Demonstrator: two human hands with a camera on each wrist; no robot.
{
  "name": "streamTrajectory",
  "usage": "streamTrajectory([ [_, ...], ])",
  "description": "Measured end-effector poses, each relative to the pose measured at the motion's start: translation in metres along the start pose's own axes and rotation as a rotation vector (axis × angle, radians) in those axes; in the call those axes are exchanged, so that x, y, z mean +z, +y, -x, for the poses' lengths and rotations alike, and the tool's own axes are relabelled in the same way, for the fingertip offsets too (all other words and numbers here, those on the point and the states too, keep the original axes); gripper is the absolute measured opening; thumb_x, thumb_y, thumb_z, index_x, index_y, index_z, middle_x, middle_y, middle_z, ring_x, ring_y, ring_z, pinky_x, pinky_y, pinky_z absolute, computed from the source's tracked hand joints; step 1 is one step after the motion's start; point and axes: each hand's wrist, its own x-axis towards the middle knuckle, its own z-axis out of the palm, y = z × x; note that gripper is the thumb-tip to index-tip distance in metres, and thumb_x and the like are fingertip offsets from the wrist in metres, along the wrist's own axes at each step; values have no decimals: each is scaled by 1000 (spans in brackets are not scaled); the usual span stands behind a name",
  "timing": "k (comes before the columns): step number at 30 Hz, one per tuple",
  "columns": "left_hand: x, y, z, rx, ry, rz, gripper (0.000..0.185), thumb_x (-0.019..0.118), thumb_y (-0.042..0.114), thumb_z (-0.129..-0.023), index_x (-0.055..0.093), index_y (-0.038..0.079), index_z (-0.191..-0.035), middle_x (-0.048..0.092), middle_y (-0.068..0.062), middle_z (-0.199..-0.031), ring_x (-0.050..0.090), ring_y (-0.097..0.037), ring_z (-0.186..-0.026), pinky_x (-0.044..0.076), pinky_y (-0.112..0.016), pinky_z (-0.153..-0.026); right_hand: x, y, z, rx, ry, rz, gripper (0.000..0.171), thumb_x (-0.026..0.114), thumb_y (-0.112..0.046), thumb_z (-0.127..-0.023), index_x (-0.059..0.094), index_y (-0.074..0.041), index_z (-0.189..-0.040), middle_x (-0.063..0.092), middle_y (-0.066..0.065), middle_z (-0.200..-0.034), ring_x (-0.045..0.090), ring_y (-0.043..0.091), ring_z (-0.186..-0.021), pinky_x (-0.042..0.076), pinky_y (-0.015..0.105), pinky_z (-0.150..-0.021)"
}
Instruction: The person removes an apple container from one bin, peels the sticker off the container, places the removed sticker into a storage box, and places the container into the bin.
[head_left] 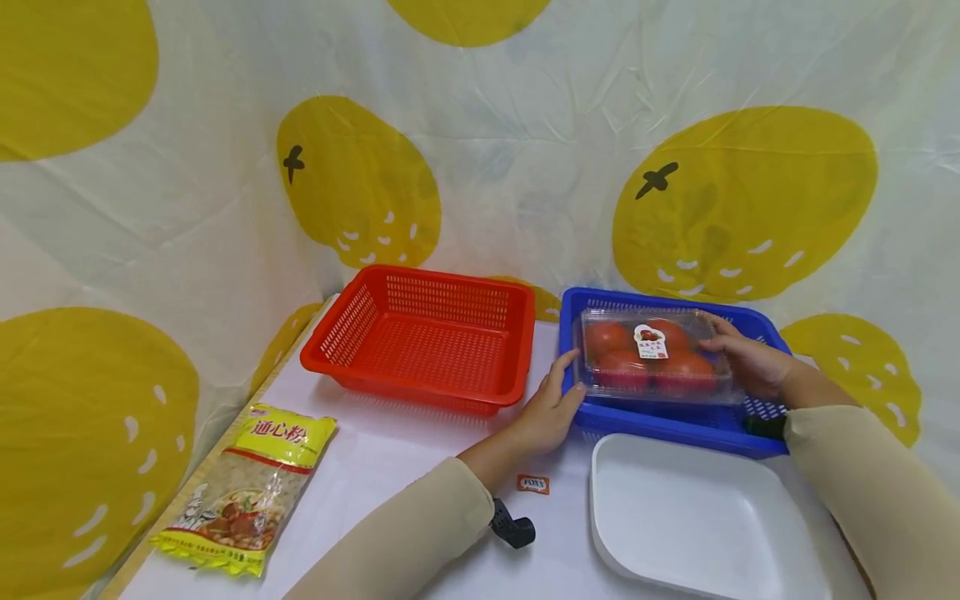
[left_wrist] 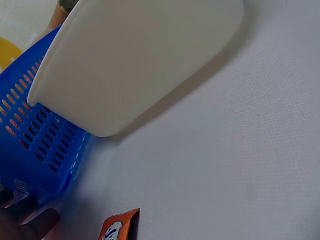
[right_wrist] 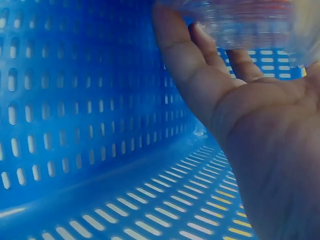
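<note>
A clear plastic box of red tomatoes (head_left: pixel 652 354) with a small label sits raised at the top of a blue slotted basket (head_left: pixel 675 429). My right hand (head_left: pixel 750 362) holds the box's right end. In the right wrist view its fingers (right_wrist: pixel 200 65) curl under the clear box (right_wrist: pixel 240 20), inside the blue basket (right_wrist: pixel 100 100). My left hand (head_left: pixel 551 408) is at the basket's front left corner, thumb up against the box's left edge. In the left wrist view its fingers (left_wrist: pixel 30 222) lie against the outer wall of the basket (left_wrist: pixel 35 140).
An empty red basket (head_left: pixel 442 279) stands left of the blue one. A white tray (head_left: pixel 697 517) (left_wrist: pixel 140 60) lies in front of the blue basket. A pasta packet (head_left: pixel 251 487) lies near the table's left edge, and a small orange sachet (head_left: pixel 532 483) (left_wrist: pixel 117 227) near my left wrist.
</note>
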Motion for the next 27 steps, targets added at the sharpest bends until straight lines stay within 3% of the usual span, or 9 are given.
streamTrajectory([
  [3, 0, 0, 0, -9, 14, -14, 57, 43, 44, -113, 23, 44, -166, 39, -3, -167, 34, -26, -157, 28, -59, -126, -3, -5, 1, 10, 18, -12, 63, 43, -42, -112, 6, -49, -163, 15, 8, -160, 54, 25, -125, 56, 43, -100],
  [6, 1, 0, 1, -20, 23, -37, 57, 43, 45, -113, 23, 47, -166, 40, -2, -166, 36, -26, -156, 29, -59, -126, -4, -7, 2, 4, 31, -14, 58, 44, -41, -112, 12, -51, -159, 26, 3, -152, 61, 17, -116, 58, 41, -98],
  [12, 1, 1, 2, -11, 26, -60, 58, 44, 43, -113, 24, 43, -167, 42, -4, -166, 40, -27, -154, 31, -59, -125, -4, -6, 4, -21, 48, 3, 59, 43, -42, -112, 11, -49, -161, 37, -1, -143, 64, 18, -114, 60, 42, -96],
  [19, 3, 2, 3, -9, 17, -66, 57, 45, 43, -113, 25, 43, -167, 45, -3, -165, 45, -27, -151, 35, -56, -123, -7, -7, 11, -91, 53, -66, 56, 40, -39, -112, 14, -45, -161, 59, -12, -130, 70, 18, -108, 63, 42, -90],
  [24, 2, 0, 1, -18, 20, -81, 58, 45, 44, -113, 24, 42, -167, 46, -3, -165, 46, -28, -150, 36, -58, -122, -10, -18, 19, -186, 76, -124, 49, 40, -34, -112, 23, -38, -158, 62, -11, -126, 73, 17, -102, 65, 39, -82],
  [27, 1, -1, 1, -46, 22, -92, 58, 45, 45, -113, 23, 48, -167, 47, -3, -163, 48, -28, -149, 38, -58, -121, -11, -27, 29, -214, 94, -134, 48, 40, -33, -112, 26, -38, -157, 63, -11, -125, 74, 17, -99, 65, 39, -80],
])
